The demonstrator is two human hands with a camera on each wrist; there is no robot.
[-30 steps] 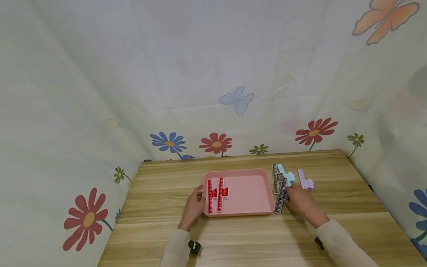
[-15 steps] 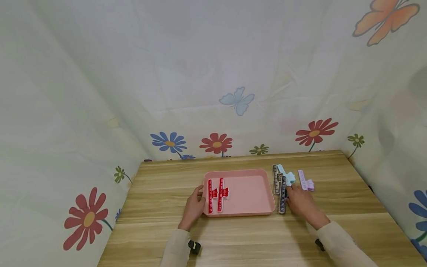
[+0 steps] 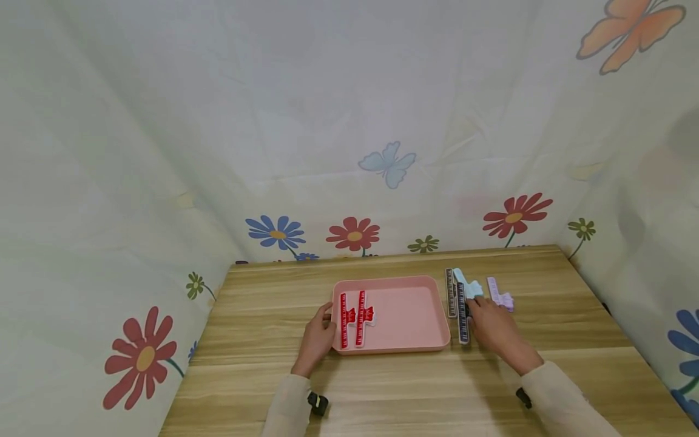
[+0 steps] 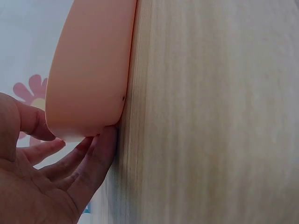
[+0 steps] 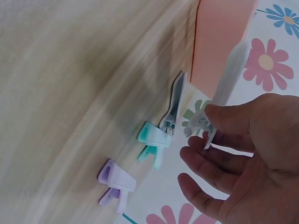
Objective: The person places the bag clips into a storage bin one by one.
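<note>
My left hand [image 3: 318, 340] holds the left end of a pink tray [image 3: 406, 346], fingertips against its outer wall [image 4: 88, 79] and thumb at the rim. In the tray, two red clips [image 3: 344, 321] with a piano-key print lie side by side. Right of the tray, my right hand [image 3: 494, 325] pinches a black piano-key clip [image 3: 463, 315] between thumb and fingers. The right wrist view shows this clip's pale edge [image 5: 229, 74], raised off the table. Near it lie another dark clip [image 3: 450, 291], a light blue clip [image 3: 460, 276] and a purple clip [image 3: 493, 288].
A wood-grain table [image 3: 382, 388] carries everything. A white curtain [image 3: 306, 121] printed with flowers and butterflies stands behind it and at both sides. The other dark clip and the light blue clip lie close together near the tray's right end.
The black clip in my right hand has turned from a slant to nearly upright, tipping slightly the other way, and shifted slightly away from me. The left hand and tray stay still.
</note>
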